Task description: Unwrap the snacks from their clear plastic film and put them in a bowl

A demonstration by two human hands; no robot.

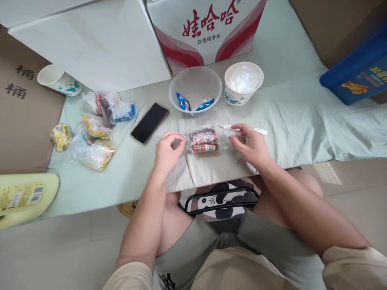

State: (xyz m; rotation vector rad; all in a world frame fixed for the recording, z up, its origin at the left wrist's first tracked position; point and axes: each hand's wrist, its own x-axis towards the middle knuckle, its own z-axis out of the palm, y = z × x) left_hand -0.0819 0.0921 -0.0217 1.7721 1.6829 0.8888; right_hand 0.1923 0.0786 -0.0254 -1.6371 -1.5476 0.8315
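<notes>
A clear plastic packet of red-brown sausage sticks (pixel 204 141) lies on the pale green cloth near the table's front edge. My left hand (pixel 167 152) pinches the packet's left end, fingers curled. My right hand (pixel 250 145) pinches its right end, fingers closed on the clear wrapper. Just behind the packet stands a clear plastic bowl (pixel 181 82) with two blue-wrapped sweets (pixel 183 101) inside. To its right stands a paper cup (pixel 242 98) stuffed with crumpled clear plastic.
A black phone (pixel 149 122) lies left of the packet. Several wrapped snacks (pixel 95 141) are piled at the left, with a tipped paper cup (pixel 59 80) behind. A red-and-white carton (pixel 208 28) stands at the back, a brown carton (pixel 21 108) left, a blue box (pixel 359 68) right.
</notes>
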